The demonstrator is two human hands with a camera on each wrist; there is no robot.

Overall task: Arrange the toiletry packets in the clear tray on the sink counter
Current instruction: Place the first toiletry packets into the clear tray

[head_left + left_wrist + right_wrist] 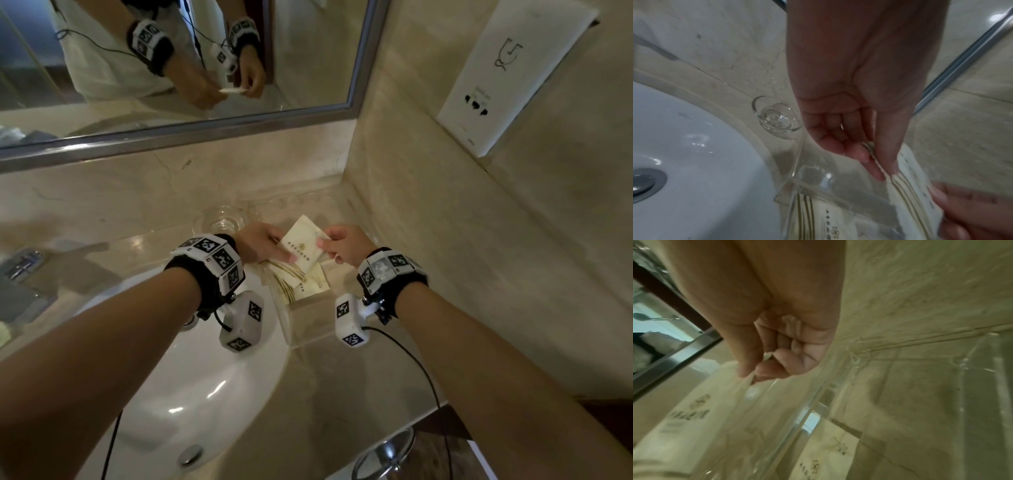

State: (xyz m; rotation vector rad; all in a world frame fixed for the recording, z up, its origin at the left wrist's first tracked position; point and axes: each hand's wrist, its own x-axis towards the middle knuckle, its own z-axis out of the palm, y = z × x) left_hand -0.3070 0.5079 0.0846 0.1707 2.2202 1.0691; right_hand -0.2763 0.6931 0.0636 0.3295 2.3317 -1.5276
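Your fingers (865, 157) on the left hand (261, 244) pinch one edge of a cream paper toiletry packet with dark printed lettering (303, 247), thumb on top and fingertips beneath it. The right hand (346, 244) pinches the opposite edge of the same packet between thumb and curled forefinger, the other fingers tucked into the palm, as the right wrist view shows. You hold the packet tilted in the air between both hands, above the far end of the clear plastic rectangular tray (308, 329).

That tray sits on the beige marble surface (342, 394), just right of the white oval basin (205, 383) and close to the side wall. Inside it lie more cream packets with gold curved stripes (298, 284), flat on the tray floor below your hands; the near part of the tray shows bare clear plastic. How many packets lie there is hard to tell, since they overlap.

A small clear glass dish (777, 118) rests on the surface behind the basin, just left of the tray's far corner and apart from your left hand. The silver-framed mirror (359, 68) above reflects both hands gripping the packet edge-on. A white wall-mounted box with a printed drawing (513, 75) hangs on the side wall to your right.
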